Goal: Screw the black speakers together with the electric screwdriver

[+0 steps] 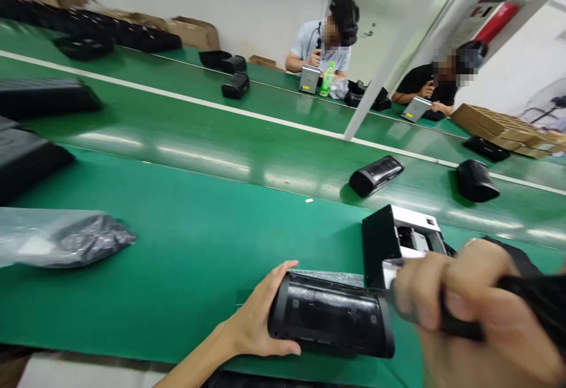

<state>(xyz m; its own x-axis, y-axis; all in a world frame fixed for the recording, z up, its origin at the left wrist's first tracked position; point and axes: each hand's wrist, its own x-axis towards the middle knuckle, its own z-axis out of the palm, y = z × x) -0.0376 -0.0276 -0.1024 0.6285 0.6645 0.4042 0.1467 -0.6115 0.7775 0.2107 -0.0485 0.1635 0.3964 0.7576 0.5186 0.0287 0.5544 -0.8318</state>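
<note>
My left hand (pixel 256 317) grips the left end of a black speaker housing (pixel 333 314), thumb along the near edge and fingers over the far edge. The housing lies on the green work mat with its dotted, see-through-looking face up. Close to the camera, my right hand (pixel 477 305) is closed around an electric screwdriver (pixel 462 323), blurred by motion. Its thin shaft points left toward the housing's right end; whether the tip touches cannot be made out. Just behind stands a black-and-white screw feeder box (pixel 413 229), partly hidden by my right hand.
Two more black housings (pixel 375 176) sit on the green conveyor (pixel 265 146) beyond the mat. At left lie a plastic bag (pixel 88 237) and large dark pieces (pixel 30 158). Two people work across the line, near a slanted white post (pixel 389 63) and cardboard boxes (pixel 508 128).
</note>
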